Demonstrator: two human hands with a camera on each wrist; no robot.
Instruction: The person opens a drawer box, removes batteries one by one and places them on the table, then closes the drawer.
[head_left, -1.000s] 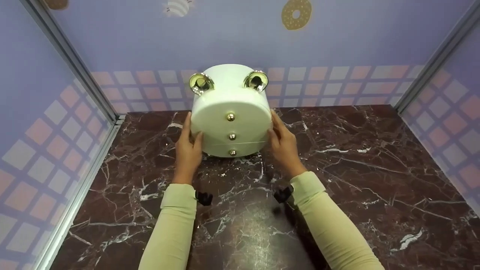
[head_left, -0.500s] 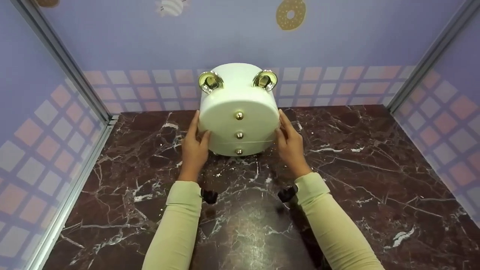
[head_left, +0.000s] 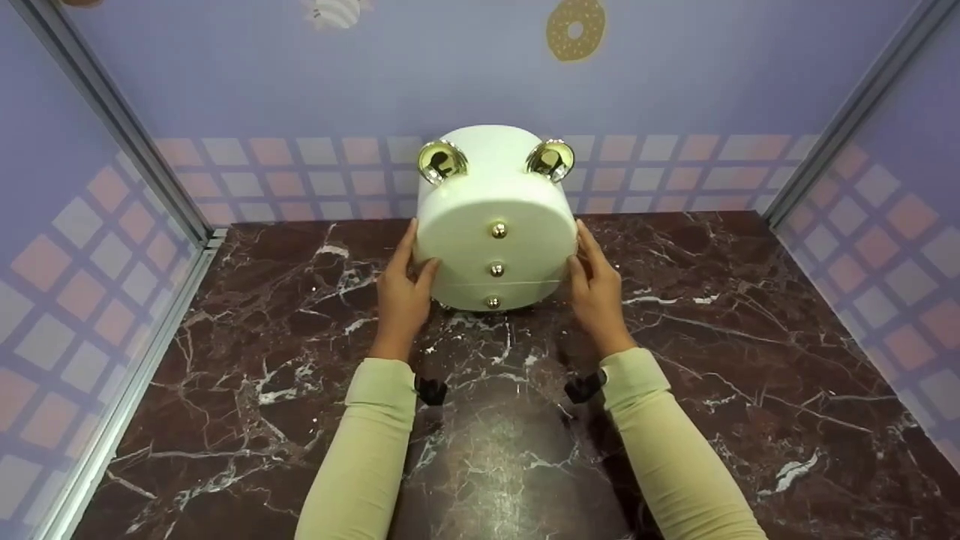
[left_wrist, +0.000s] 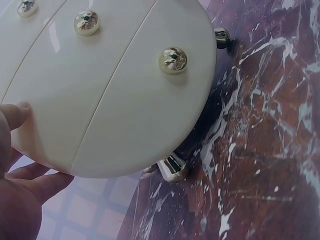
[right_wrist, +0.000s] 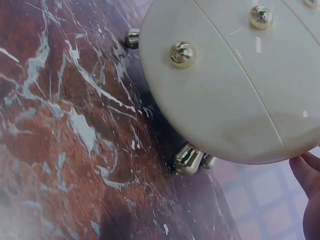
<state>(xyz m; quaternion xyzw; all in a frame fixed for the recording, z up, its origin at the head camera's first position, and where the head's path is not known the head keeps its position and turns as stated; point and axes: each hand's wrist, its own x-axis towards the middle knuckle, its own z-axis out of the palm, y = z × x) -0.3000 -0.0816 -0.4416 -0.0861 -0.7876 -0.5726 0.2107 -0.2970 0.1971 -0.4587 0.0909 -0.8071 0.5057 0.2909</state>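
A white rounded drawer box (head_left: 529, 247) stands near the back wall, its front facing me. Two gold ear shapes (head_left: 442, 162) top it. Three round gold knobs (left_wrist: 173, 60) run down its front, split by drawer seams. Short gold feet (right_wrist: 187, 159) hold it on the marble surface. My left hand (head_left: 403, 304) grips its left side, thumb on the front edge and fingers along the side. My right hand (head_left: 598, 304) grips the right side the same way; in the right wrist view only part of that hand shows. The box's back is hidden.
Dark red marble surface (head_left: 742, 375) with white veins spreads around the box. A purple back wall (head_left: 420, 82) with pink and white tiles stands just behind it. Side walls with a metal rail (head_left: 142, 375) at the left close in the space.
Both hands and the drawer box have shifted to the right along the back wall, the grip unchanged. The background has slid slightly left in the head view.
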